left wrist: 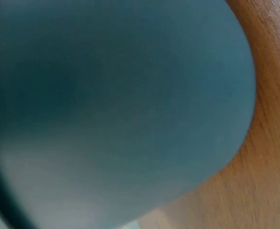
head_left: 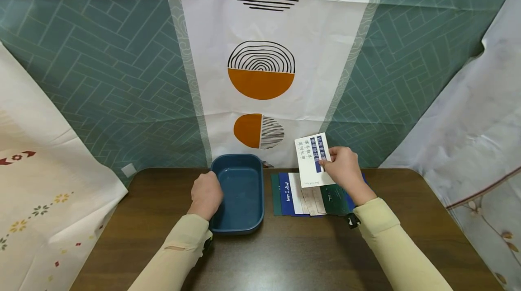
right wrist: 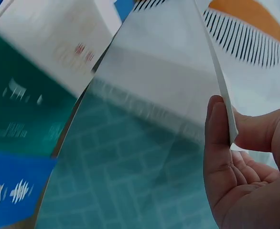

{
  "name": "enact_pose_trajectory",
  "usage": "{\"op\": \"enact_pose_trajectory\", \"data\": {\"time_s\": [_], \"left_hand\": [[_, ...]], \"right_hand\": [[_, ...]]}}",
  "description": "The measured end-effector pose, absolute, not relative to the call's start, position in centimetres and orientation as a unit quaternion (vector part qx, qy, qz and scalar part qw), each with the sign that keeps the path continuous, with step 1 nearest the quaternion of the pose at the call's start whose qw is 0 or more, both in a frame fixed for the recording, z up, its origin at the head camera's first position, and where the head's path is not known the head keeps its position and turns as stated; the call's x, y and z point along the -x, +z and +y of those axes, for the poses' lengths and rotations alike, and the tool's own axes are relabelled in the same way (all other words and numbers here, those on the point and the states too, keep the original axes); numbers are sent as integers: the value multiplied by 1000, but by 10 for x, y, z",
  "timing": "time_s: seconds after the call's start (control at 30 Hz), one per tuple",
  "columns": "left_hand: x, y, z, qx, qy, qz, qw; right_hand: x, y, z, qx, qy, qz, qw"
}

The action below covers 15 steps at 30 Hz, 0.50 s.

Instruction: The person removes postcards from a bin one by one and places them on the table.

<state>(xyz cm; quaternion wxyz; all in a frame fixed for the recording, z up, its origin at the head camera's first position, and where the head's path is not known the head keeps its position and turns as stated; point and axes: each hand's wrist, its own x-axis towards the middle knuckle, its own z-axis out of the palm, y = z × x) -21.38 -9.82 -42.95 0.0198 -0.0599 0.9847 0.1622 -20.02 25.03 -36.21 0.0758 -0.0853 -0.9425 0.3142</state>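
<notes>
My right hand (head_left: pixel 343 169) pinches a white card (head_left: pixel 308 164) printed with dark blue blocks and Chinese characters. In the right wrist view the card (right wrist: pixel 219 71) is seen edge-on between thumb and fingers. Under it lies a fanned row of green, blue and white cards (head_left: pixel 286 196), partly hidden by the held card and hand. My left hand (head_left: pixel 206 195) is curled at the left rim of a dark blue rectangular dish (head_left: pixel 238 200) and grips it there; its fingertips are hidden. The dish's smooth wall (left wrist: pixel 145 95) fills most of the left wrist view.
A brown wooden table (head_left: pixel 260 259) bears the dish and cards. Behind it hangs a green and white patterned cloth (head_left: pixel 260 24). Pale floral cloths hang at the left (head_left: pixel 40 182) and right (head_left: pixel 468 146) sides.
</notes>
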Motion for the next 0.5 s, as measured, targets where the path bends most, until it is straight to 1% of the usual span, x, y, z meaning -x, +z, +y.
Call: {"op": "enact_pose_trajectory", "data": {"time_s": [0.33, 0.5], "left_hand": [[214, -428, -98, 61, 167, 984, 31], [214, -428, -98, 60, 167, 984, 24]], "right_hand": [[191, -363, 309, 115, 286, -947, 92], [186, -371, 340, 122, 274, -951, 78]]}}
